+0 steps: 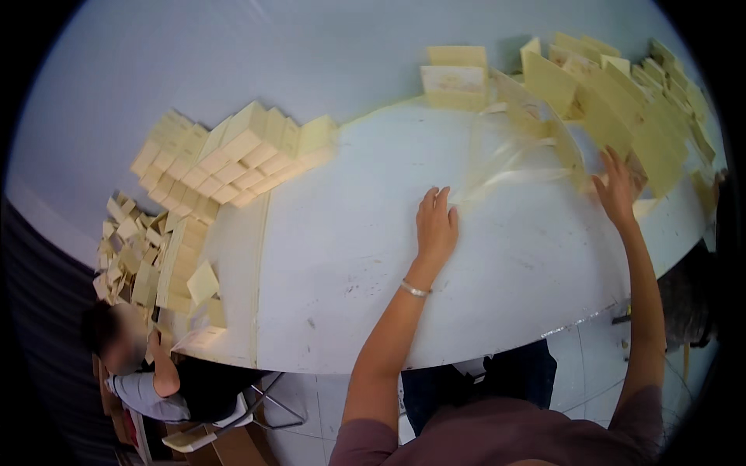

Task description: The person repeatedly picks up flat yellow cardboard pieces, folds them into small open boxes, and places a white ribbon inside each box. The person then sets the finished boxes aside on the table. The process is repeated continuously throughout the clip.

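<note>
My left hand (437,223) is over the white table, its fingers stretched out and slightly parted, with nothing in them. Beside its fingertips lies a glossy strip of clear film (527,177). At the right, my right hand (616,189) reaches up to a cream cardboard box (637,172). Its fingers are extended and the thumb stands apart, at the box's near edge; whether they touch it I cannot tell. Several cream boxes with raised lids (598,101) crowd behind that hand. Another lidded box (454,78) stands open at the table's far edge.
Closed cream boxes (241,151) are stacked in rows at the far left of the white table (350,256). Beyond them is a loose heap of small boxes (128,241). A seated person (151,392) works at the left end. A pale wall (326,54) runs behind the table.
</note>
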`<move>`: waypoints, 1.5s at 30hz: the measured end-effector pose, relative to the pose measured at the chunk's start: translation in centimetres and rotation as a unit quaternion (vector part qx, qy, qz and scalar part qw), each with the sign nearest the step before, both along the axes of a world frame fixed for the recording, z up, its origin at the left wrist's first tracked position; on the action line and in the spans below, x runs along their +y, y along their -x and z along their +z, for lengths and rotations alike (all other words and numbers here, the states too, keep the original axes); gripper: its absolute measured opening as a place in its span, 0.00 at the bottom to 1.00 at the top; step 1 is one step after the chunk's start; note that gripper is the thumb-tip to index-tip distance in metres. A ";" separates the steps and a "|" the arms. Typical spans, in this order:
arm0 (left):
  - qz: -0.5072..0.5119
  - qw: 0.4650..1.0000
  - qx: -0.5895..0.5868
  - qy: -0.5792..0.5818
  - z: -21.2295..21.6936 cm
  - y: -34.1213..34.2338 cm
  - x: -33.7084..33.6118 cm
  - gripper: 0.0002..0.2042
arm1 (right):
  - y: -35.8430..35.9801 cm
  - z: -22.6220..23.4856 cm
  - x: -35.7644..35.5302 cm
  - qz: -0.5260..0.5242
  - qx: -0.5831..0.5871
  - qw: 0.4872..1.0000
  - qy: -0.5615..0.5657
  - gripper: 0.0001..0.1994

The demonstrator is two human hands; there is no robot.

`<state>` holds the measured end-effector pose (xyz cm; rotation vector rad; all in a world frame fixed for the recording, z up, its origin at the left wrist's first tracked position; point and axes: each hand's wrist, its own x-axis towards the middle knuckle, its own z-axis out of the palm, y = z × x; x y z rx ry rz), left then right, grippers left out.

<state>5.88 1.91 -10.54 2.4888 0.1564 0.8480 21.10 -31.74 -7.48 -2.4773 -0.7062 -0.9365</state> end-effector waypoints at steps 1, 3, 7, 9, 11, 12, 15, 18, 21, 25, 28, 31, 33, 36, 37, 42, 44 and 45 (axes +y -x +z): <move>0.004 1.000 -0.009 -0.017 0.4 1.1 0.9 0.16 | 1.1 -0.3 0.6 0.008 0.018 0.997 -0.074 0.21; 0.031 0.999 0.013 -0.007 -0.2 3.4 2.9 0.18 | 4.7 -1.9 0.6 0.076 -0.002 0.993 -0.091 0.22; 0.082 0.994 0.067 -0.011 -0.6 5.4 8.4 0.21 | 13.1 -2.4 7.3 0.226 0.214 0.950 -0.038 0.22; 0.114 0.990 0.059 -0.052 0.0 5.0 11.6 0.22 | 14.5 -1.8 10.3 0.298 0.198 0.932 0.056 0.23; 0.152 0.982 0.051 -0.099 1.1 4.3 15.1 0.26 | 14.6 -2.0 12.5 0.343 0.171 0.918 0.105 0.24; 0.183 0.974 0.030 -0.129 2.4 3.8 16.7 0.27 | 14.7 -1.7 13.5 0.352 0.176 0.913 0.111 0.24; 0.277 0.942 -0.052 -0.182 6.3 1.6 23.1 0.31 | 14.2 -1.1 16.5 0.406 0.279 0.867 0.073 0.24; 0.316 0.932 -0.174 -0.035 10.4 1.3 34.5 0.36 | 11.9 -2.4 22.4 0.506 0.348 0.789 -0.012 0.23; 0.387 0.858 -0.283 0.185 15.6 0.7 39.7 0.33 | 7.2 -1.5 28.7 0.502 0.466 0.721 -0.106 0.21; 0.478 0.809 -0.252 0.232 17.8 3.4 45.2 0.30 | 2.4 -1.1 37.1 0.431 0.508 0.716 -0.209 0.19; 0.516 0.812 -0.228 0.150 17.1 7.7 49.3 0.27 | 2.5 1.3 40.5 0.393 0.597 0.650 -0.259 0.18; 0.339 0.888 -0.155 0.268 14.0 7.5 48.3 0.25 | 1.9 2.1 43.3 0.326 0.682 0.590 -0.284 0.23; 0.239 0.841 -0.110 0.472 12.8 5.2 42.2 0.27 | 1.4 4.0 46.8 0.293 0.727 0.534 -0.317 0.26; 0.245 0.766 -0.112 0.584 12.8 1.3 37.9 0.29 | 0.7 4.9 52.8 0.271 0.743 0.498 -0.355 0.32; 0.249 0.751 -0.153 0.592 13.2 0.8 37.8 0.29 | 0.4 5.0 54.8 0.274 0.740 0.492 -0.367 0.33; 0.356 0.735 -0.284 0.502 12.4 6.1 44.4 0.26 | -1.0 5.0 57.3 0.206 0.737 0.511 -0.391 0.35; 0.388 0.761 -0.217 0.472 11.5 8.2 49.3 0.28 | -2.2 4.0 57.3 0.175 0.736 0.521 -0.395 0.35; 0.384 0.772 -0.175 0.476 11.4 9.0 51.2 0.30 | -2.5 3.9 57.7 0.185 0.738 0.526 -0.380 0.37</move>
